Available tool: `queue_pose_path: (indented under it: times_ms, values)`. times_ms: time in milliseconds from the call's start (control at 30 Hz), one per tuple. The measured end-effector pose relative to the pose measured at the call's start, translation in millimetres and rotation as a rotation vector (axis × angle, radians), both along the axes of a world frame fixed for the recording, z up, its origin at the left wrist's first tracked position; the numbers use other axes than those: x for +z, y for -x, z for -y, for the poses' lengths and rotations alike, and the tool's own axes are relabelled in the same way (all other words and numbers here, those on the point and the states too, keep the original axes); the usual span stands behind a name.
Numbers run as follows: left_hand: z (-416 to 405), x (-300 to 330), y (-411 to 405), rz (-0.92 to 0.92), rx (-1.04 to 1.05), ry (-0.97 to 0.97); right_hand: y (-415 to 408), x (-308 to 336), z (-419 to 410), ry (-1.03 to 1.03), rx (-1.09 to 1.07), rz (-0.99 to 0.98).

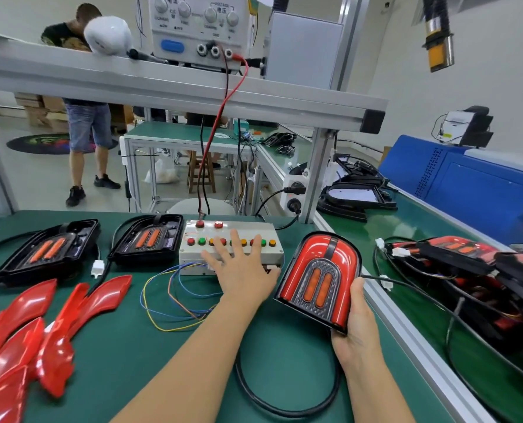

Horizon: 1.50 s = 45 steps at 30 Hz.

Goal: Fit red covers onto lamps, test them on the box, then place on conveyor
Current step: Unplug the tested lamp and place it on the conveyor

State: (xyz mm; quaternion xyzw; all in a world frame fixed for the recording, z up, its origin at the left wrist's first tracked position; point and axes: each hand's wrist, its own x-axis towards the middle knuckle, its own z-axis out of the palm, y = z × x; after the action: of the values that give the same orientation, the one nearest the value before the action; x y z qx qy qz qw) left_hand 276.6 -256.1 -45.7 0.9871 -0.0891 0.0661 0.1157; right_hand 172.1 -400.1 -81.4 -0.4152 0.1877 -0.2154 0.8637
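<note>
1. My left hand (242, 271) lies over the grey metal test box with coloured push-buttons (231, 247), fingers (235, 239) spread and straight across the button row.
2. My right hand (356, 326) grips the lower right edge of the red-covered arched plastic lamp (318, 277), thumb curled on its front, just right of the box.
3. Loose glossy red plastic covers (25, 340) lie on the green desk (126, 346), left of the box.
4. Two uncovered black lamps (149, 238) sit beside the box's left side.

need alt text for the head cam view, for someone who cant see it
A person's right hand holds a lamp with its red cover fitted, while the open left hand lies across the button test box on a green bench. Two uncovered lamps sit left of the box, loose red covers nearer, finished lamps on the conveyor at right.
</note>
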Motion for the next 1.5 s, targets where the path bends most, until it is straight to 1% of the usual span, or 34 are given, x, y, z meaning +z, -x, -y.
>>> queue_pose_path:
  times_ms: [300,600,900,1133,1300,1500]
  values:
    - [0.5,3.8,-3.7,-0.07,-0.021,-0.093,1.3,1.7,-1.3,-0.011,0.001,0.014]
    - [-2.3,7.3,-4.9,-0.089,-0.033,-0.124,3.9,6.5,-3.6,-0.009,-0.003,0.009]
    - [-4.3,8.1,-6.4,-0.108,-0.047,-0.129,4.9,8.6,-4.6,0.007,-0.005,-0.013]
    - [-3.6,6.8,-7.0,-0.114,-0.051,-0.093,5.4,11.8,-3.0,0.041,-0.028,-0.006]
    - [-3.4,5.7,-5.2,-0.086,-0.059,-0.114,6.9,12.9,-2.6,0.034,-0.046,0.011]
    - [-4.1,8.4,-4.9,-0.106,-0.066,-0.083,9.6,11.3,-2.4,-0.001,-0.064,0.021]
